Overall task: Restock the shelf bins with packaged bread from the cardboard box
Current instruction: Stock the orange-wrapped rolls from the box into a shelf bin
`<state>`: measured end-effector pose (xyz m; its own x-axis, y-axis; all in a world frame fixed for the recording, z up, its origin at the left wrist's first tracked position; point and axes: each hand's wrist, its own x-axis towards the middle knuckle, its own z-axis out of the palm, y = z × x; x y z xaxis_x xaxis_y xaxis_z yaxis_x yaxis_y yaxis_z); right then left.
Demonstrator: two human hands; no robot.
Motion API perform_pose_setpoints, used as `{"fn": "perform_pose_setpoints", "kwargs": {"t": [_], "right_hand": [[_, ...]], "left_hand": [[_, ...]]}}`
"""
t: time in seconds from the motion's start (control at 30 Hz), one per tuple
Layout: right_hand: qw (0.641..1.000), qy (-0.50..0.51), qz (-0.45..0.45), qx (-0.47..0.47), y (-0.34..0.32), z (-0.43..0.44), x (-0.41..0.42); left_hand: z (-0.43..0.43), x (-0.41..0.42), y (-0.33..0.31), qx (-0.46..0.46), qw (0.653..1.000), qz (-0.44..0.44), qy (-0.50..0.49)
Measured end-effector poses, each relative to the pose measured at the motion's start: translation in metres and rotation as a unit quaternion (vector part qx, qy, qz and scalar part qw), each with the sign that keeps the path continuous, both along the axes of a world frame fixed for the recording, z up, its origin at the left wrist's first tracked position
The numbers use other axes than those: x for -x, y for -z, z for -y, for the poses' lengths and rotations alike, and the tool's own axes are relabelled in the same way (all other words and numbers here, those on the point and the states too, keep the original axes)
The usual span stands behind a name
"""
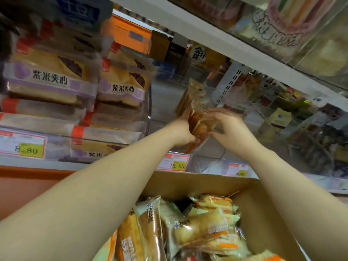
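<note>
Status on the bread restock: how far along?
Done: left bin looks full of sandwich packs. In hand: left grip and right grip hold one bread pack at the mostly empty middle bin. Left: cardboard box holds many loose packs.

At my six o'clock the cardboard box [190,182] is sitting; at twelve, a bread pack [197,113] is standing in the bin [165,108].

One head-worn view — close to the shelf bins [165,110], facing them, cardboard box [263,213] below.
</note>
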<state>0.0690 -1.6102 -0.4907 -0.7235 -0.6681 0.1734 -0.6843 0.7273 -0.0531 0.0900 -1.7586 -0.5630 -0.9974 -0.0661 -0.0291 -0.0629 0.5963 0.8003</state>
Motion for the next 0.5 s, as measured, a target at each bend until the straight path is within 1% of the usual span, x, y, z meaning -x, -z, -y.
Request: {"fn": "perform_pose_setpoints", "kwargs": {"t": [0.07,0.17,0.23,0.3,0.4,0.43,0.5], "right_hand": [[1.000,0.003,0.007,0.010,0.006,-0.001,0.004],[0.999,0.019,-0.001,0.050,0.010,-0.002,0.008],[0.997,0.026,-0.009,0.066,0.012,-0.001,0.008],[0.997,0.033,-0.025,0.064,0.014,0.000,0.007],[0.997,0.031,-0.041,0.057,0.019,0.002,0.006],[0.997,0.028,-0.040,0.057,0.019,0.003,0.006],[0.997,0.017,-0.037,0.062,0.016,0.004,0.006]], "left_hand": [[0.000,0.005,0.005,0.013,0.999,0.038,0.008],[0.001,0.009,0.005,0.021,0.999,0.039,-0.010],[0.003,0.010,0.004,0.010,0.999,0.036,-0.023],[0.006,0.010,0.003,0.000,0.999,0.049,-0.019],[0.007,0.008,0.002,0.038,0.994,0.098,0.014],[0.006,0.006,-0.001,0.048,0.994,0.101,0.018],[0.002,0.007,-0.004,0.044,0.996,0.074,0.017]]}}
